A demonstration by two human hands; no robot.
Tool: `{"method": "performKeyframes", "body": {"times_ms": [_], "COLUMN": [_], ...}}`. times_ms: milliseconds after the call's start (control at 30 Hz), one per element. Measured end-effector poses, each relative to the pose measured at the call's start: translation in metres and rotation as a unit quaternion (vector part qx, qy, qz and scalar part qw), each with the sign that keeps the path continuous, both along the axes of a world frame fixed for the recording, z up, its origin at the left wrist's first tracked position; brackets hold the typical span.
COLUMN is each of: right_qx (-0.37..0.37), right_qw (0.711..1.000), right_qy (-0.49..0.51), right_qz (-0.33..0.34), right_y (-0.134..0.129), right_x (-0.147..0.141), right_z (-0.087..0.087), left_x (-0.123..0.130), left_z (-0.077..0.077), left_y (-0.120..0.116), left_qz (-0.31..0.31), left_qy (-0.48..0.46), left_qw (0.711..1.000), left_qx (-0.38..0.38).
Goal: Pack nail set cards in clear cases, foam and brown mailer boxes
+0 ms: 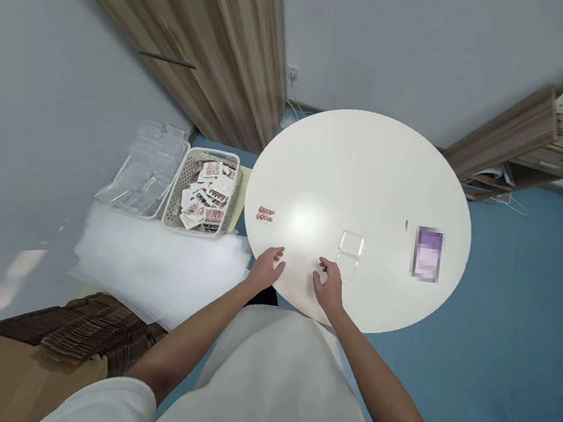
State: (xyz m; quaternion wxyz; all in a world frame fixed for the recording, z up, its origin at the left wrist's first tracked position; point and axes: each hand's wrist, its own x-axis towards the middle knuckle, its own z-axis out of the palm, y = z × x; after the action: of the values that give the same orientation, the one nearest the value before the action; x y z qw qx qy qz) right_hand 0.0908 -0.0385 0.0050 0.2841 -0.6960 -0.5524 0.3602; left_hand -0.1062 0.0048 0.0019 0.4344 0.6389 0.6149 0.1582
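Note:
My left hand [267,268] is over the near left edge of the round white table [366,166], fingers apart, holding nothing. Just beyond it lies a card of pinkish-red press-on nails [265,215], set in two rows. To the right, my right hand [329,284] hovers by the near edge with thumb and fingers apart and nothing between them. A clear plastic box [351,243] lies unfolded right beside that hand, its lid and base spread flat. Whether either hand touches the tabletop I cannot tell.
A blurred purple rectangular object [427,254] lies at the table's right, near a small brown piece [406,225]. Left of the table stand a basket of nail cards [203,193], a bin of clear boxes [150,163], white sheets [156,258] and a cardboard box [17,378]. A wooden cabinet [202,48] rises behind.

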Motion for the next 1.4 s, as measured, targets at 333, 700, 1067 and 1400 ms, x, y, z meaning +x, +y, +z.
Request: {"method": "performKeyframes", "body": {"times_ms": [333,700,1067,1400], "right_qx": [-0.065,-0.121,-0.147,-0.144], "right_qw": [0.989,0.977,0.976,0.980], "right_qy": [-0.084,-0.166,-0.159,-0.132], "right_qz": [0.098,0.049,0.031,0.033], "right_y": [0.101,0.141,0.143,0.141], "right_x": [-0.089,-0.125,-0.129,-0.127], "right_z": [-0.014,-0.033,-0.029,-0.026], "left_x": [-0.085,-0.089,-0.090,-0.086], "left_z": [-0.007,-0.023,-0.022,-0.022], "left_y": [0.106,0.140,0.135,0.126], "left_qz": [-0.042,-0.136,-0.119,-0.126], "left_qy": [0.113,0.116,0.061,0.076], "left_qw": [0.991,0.984,0.991,0.987], "left_qx": [0.058,0.013,0.017,0.057]}}
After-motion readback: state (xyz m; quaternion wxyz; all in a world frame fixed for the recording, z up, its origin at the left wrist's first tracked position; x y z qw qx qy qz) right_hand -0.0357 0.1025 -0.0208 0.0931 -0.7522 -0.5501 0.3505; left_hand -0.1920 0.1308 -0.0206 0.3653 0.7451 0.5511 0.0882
